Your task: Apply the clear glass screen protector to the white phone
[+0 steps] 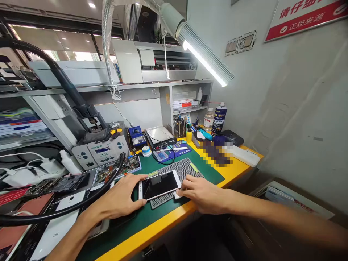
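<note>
A white-framed smartphone with a dark screen lies face up on a grey perforated pad, which rests on a green mat. My left hand spans the phone's left end, fingers at its far edge and thumb at its near edge. At the near right corner of the phone, my right hand has its fingers closed in a pinch. From under those fingertips sticks out a small white piece, touching or very close to the phone's edge; its kind is unclear.
A black hose curves across the left side, near a grey control station and a tray of circuit boards. A blue spray can and a yellow bottle stand behind. A lit lamp hangs overhead.
</note>
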The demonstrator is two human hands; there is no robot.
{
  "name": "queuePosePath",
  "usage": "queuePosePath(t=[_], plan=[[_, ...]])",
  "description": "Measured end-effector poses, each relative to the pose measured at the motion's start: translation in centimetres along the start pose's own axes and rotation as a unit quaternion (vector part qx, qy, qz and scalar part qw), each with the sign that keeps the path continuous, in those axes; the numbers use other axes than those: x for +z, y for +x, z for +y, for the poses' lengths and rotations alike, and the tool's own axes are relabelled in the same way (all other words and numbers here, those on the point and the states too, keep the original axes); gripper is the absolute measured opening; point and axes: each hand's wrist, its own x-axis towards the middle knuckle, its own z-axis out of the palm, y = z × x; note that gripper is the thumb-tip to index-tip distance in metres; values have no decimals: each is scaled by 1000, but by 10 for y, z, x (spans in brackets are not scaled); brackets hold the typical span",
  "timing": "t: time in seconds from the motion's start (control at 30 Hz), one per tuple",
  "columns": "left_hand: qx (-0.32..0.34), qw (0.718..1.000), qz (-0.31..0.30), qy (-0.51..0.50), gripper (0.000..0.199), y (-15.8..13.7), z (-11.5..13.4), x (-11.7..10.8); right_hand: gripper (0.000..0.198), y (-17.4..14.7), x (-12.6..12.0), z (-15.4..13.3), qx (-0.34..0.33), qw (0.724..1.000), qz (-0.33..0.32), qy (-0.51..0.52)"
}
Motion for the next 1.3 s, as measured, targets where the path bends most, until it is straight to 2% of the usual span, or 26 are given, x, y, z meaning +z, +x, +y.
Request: queuePosePath(t=[0.07,0.17,0.23,0.27,0.43,0.53,0.67,0.77,0.87,0.97,1.1,1.3], plan=[[8,998,-26,58,75,-2,4,-1,39,-6,-1,0,62,987,43,139],[21,995,-23,92,74,-4,9,-1,32,-8,-1,12,210,923,117,300],[30,995,-8,95,74,-4,10,1,30,-4,1,24,293,881,140,344],[34,995,2,92,73,-4,9,2,30,-2,3,31,317,869,142,354],[51,995,51,71,76,2,8,11,35,13,11,51,364,843,138,372],[50,994,71,64,79,6,8,20,37,19,10,57,371,850,164,336],[53,995,68,55,78,7,7,26,33,26,9,64,347,881,220,234],[47,996,59,42,76,7,6,25,27,31,13,66,288,916,233,152],[40,997,59,41,76,7,6,25,24,33,18,64,207,953,204,92],[36,997,58,42,77,6,6,25,22,32,19,59,140,975,168,49],[39,997,55,44,78,6,5,27,29,29,17,55,98,985,143,2],[44,996,57,53,77,6,4,27,35,30,20,59,95,983,152,-38]])
